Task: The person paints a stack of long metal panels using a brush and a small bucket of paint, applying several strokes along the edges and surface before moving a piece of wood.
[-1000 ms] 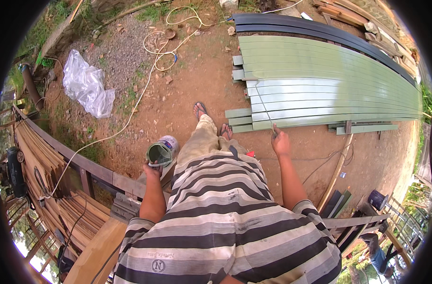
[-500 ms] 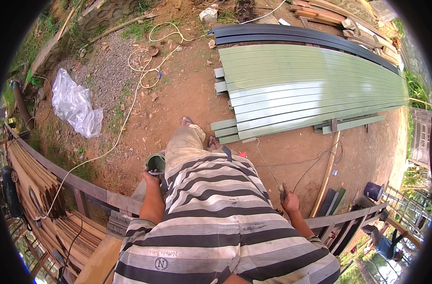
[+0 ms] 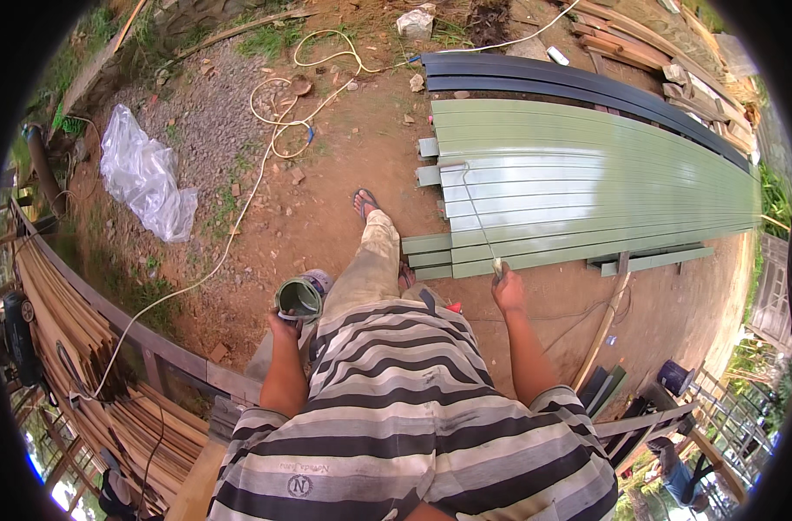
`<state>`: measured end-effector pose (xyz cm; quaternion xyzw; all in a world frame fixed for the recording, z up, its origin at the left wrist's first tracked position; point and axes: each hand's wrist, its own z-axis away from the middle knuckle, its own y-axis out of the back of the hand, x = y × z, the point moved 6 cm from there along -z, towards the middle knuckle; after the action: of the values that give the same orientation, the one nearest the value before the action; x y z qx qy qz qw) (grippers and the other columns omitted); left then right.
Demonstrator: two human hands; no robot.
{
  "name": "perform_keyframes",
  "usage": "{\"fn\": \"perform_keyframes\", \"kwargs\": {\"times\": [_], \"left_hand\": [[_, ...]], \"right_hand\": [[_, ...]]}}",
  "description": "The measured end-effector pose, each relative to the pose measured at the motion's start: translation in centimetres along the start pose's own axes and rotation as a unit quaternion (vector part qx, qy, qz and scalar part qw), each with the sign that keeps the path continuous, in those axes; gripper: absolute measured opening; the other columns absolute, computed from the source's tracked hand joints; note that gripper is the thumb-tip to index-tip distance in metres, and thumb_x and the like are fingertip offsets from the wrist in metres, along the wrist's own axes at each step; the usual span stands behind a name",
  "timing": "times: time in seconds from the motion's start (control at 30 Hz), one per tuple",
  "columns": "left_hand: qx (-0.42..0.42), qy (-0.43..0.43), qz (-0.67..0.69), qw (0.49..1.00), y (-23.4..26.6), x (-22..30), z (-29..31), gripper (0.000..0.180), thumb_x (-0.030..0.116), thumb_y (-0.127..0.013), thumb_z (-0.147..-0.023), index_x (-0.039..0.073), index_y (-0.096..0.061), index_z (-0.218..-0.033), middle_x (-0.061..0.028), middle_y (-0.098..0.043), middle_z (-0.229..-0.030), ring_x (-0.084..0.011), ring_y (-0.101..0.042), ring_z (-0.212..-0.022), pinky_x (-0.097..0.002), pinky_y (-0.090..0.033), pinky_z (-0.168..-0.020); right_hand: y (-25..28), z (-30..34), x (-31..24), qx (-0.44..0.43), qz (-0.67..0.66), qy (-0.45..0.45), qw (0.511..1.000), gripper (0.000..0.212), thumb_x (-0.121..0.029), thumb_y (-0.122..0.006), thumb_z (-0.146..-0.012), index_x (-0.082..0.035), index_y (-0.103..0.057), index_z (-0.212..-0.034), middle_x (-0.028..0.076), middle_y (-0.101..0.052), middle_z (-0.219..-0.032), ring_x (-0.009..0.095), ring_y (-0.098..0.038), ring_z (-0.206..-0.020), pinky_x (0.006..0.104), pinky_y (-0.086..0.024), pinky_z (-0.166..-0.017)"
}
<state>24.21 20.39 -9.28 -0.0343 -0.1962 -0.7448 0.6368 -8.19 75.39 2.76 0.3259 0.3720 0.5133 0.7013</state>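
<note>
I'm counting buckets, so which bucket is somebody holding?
The green-lined bucket, held in the person's left hand; the dark blue bucket at the lower right isn't held.

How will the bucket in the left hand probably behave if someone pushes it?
The bucket in the left hand may roll if laid down, because its wall is round. Whatever liquid it holds could spill if it tips, since its mouth is open. Its inside is likely slippery, as it looks coated in green.
</note>
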Motion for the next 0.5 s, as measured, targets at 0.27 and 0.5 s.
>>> {"fn": "perform_keyframes", "kwargs": {"times": [0.27,0.5], "left_hand": [[0.013,-0.007,0.029,0.999,-6.6,6.5,0.8,0.031,0.043,-0.059,-0.081,0.017,-0.054,-0.097,-0.0057,-0.061,-0.109,-0.0250,-0.053,-0.106,-0.0436,-0.040,-0.097],[-0.014,-0.030,0.065,0.997,-12.0,12.5,1.0,0.028,0.042,-0.059,-0.081,0.018,-0.053,-0.092,-0.0039,-0.064,-0.103,-0.0244,-0.056,-0.104,-0.0413,-0.041,-0.096]], "right_hand": [[6.4,-19.1,-14.1,0.021,0.046,0.012,0.999,0.035,-0.024,-0.057,-0.085,-0.014,-0.060,-0.119,0.022,-0.068,-0.099,0.041,-0.065,-0.092,0.0509,-0.052,-0.080],[9.5,-20.7,-13.8,0.032,0.051,0.011,0.998,0.044,-0.026,-0.057,-0.086,-0.015,-0.057,-0.128,0.021,-0.068,-0.097,0.041,-0.065,-0.092,0.0503,-0.052,-0.081]]}}
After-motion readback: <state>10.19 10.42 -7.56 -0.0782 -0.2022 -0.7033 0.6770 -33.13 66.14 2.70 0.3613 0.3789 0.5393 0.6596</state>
